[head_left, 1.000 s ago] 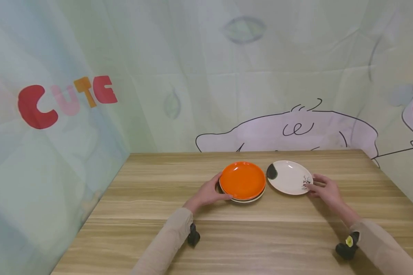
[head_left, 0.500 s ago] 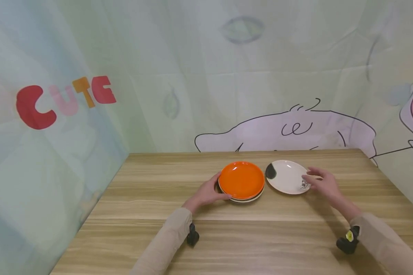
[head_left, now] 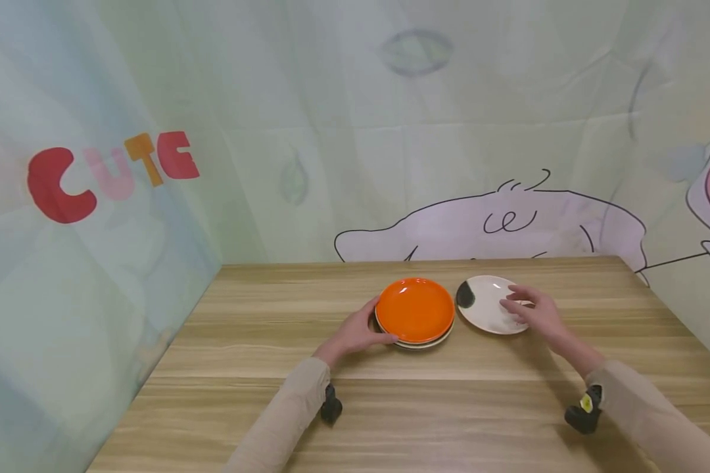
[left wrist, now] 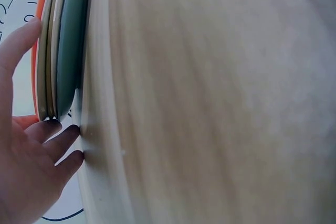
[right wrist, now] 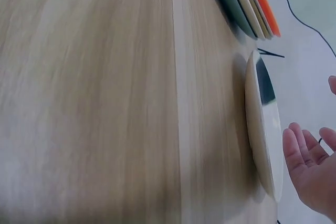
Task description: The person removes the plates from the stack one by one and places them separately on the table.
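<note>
A stack of plates stands on the table, a glossy orange one on top. From the side, in the left wrist view, pale rims and a dark green bottom plate show beneath the orange. My left hand holds the stack at its left edge, thumb at the front rim and fingers round the far side. Just right of the stack lies a white plate with a dark patch and a small print. Over that plate's right part hovers my right hand, fingers loosely spread and holding nothing; it hides the print.
The wood-grain table ends at a patterned curtain behind and at the left. Each wrist carries a small black device below the sleeve.
My right hand has let go of the white plate's right rim and moved left and slightly up over it. The left hand and the stack have stayed in place.
</note>
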Demonstrator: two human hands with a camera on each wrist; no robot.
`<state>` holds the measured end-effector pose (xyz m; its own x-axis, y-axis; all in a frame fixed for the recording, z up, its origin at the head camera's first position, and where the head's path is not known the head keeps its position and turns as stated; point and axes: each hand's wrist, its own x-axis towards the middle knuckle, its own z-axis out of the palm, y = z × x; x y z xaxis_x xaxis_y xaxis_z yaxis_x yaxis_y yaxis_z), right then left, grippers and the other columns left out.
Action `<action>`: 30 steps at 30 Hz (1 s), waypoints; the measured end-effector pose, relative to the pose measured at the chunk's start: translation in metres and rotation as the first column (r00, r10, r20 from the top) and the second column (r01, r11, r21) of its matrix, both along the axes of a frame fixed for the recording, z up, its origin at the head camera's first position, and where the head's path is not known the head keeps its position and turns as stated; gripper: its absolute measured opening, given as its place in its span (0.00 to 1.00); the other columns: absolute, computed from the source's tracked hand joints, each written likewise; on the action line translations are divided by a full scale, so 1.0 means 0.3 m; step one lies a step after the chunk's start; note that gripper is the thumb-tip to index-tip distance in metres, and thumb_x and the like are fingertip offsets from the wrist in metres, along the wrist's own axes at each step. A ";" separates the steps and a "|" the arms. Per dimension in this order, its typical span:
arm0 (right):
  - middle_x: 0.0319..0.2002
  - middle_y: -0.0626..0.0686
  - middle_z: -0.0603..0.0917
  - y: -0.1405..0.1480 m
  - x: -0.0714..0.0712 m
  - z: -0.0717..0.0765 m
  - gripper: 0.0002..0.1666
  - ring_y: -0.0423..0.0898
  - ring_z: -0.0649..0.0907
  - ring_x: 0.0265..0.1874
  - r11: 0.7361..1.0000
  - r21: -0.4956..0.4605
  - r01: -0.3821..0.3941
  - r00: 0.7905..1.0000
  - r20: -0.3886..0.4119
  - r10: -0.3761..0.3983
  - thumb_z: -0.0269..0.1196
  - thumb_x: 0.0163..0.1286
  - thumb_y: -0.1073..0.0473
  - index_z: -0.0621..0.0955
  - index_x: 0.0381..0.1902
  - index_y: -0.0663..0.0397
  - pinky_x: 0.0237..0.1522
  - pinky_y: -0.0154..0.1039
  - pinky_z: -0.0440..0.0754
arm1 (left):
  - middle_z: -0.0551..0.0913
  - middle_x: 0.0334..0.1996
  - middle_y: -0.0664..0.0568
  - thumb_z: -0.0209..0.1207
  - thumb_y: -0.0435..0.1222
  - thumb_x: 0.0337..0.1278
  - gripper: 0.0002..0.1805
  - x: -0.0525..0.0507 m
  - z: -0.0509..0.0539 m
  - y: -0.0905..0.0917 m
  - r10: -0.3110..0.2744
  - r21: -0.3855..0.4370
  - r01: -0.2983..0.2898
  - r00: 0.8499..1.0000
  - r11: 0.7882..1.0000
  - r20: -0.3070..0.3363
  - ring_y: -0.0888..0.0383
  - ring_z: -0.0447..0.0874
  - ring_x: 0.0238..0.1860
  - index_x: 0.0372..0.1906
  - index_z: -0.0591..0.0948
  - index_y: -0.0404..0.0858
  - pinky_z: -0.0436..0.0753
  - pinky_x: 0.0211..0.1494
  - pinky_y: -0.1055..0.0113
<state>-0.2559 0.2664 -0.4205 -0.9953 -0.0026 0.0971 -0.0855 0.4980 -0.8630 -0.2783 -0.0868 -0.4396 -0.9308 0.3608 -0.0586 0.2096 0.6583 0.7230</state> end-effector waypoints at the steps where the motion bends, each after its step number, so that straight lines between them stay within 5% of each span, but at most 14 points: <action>1: 0.50 0.70 0.73 -0.005 0.000 0.002 0.36 0.51 0.77 0.45 1.000 0.011 -0.015 1.000 -0.001 0.015 0.57 0.65 0.50 0.64 0.61 0.72 0.34 0.28 0.79 | 0.59 0.67 0.50 0.68 0.55 0.36 0.54 0.001 0.000 0.000 0.000 0.000 0.000 1.000 1.000 0.001 0.53 0.56 0.67 0.70 0.53 0.43 0.55 0.69 0.52; 12: 0.51 0.70 0.74 -0.076 -0.010 0.001 0.34 0.61 0.76 0.49 0.998 -0.014 -0.067 0.998 0.018 0.068 0.58 0.65 0.52 0.64 0.60 0.72 0.40 0.36 0.82 | 0.60 0.67 0.50 0.68 0.55 0.37 0.54 0.001 -0.002 -0.002 -0.004 0.019 0.004 1.000 1.000 0.007 0.53 0.57 0.67 0.70 0.54 0.45 0.55 0.68 0.52; 30: 0.48 0.66 0.75 -0.198 -0.030 -0.014 0.33 0.51 0.79 0.41 0.991 -0.054 -0.125 0.992 0.014 0.126 0.61 0.62 0.54 0.68 0.58 0.70 0.36 0.31 0.81 | 0.59 0.68 0.49 0.68 0.54 0.38 0.54 0.004 0.006 0.001 0.000 -0.016 0.000 1.000 1.000 0.007 0.52 0.56 0.67 0.70 0.53 0.43 0.56 0.68 0.52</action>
